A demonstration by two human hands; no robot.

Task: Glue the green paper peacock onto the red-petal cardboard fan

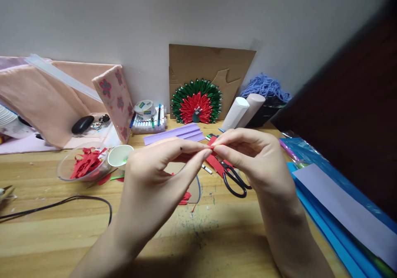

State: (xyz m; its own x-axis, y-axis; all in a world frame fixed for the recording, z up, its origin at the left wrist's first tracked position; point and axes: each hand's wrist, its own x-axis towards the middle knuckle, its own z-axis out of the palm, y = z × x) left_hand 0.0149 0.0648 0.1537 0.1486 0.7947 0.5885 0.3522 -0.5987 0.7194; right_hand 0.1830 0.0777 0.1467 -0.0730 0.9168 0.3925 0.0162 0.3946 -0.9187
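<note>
You had a small red strip of thin material pinched between your left hand and your right hand, thumbs and fingertips nearly meeting on it. It was held up in front of you, and both hands being on it suggested that this one piece was unfinished. Below your left hand lay a tan, round, flat disc with a dark blue edge, with red scraps by its near edge; whether any were fixed could not be told. Left of your left hand, a clear plastic bowl held heaped red strips, apparently not yet worked. Black-handled scissors lay beneath your right hand, unheld. Beyond both hands, a green-and-red fan-shaped figure against brown cardboard looked complete.
</note>
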